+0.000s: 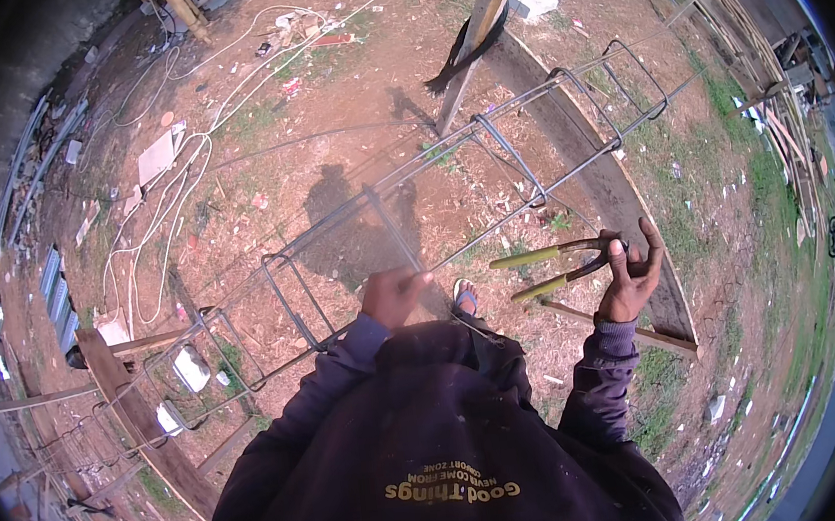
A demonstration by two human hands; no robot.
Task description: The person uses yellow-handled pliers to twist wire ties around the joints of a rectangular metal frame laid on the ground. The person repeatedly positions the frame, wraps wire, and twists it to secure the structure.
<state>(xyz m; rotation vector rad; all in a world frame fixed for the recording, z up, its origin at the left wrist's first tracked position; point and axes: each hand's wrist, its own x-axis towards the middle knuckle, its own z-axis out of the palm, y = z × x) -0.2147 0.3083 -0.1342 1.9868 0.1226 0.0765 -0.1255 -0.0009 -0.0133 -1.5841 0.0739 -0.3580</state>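
A long rebar cage of thin steel bars and square stirrups runs slantwise in front of me, from lower left to upper right. My left hand is closed at a steel stirrup near the middle of the cage; the fingers' exact grip is partly hidden. To the right of the cage, my right hand holds a pair of pincers by the head end. Their yellow-green handles point left and stand spread apart. The index finger of that hand is raised.
Wooden planks carry the cage at the right and left. A bundle of dark tie wire hangs on an upright wooden post. Pale hose and scraps lie on the dirt. Timber is piled far right.
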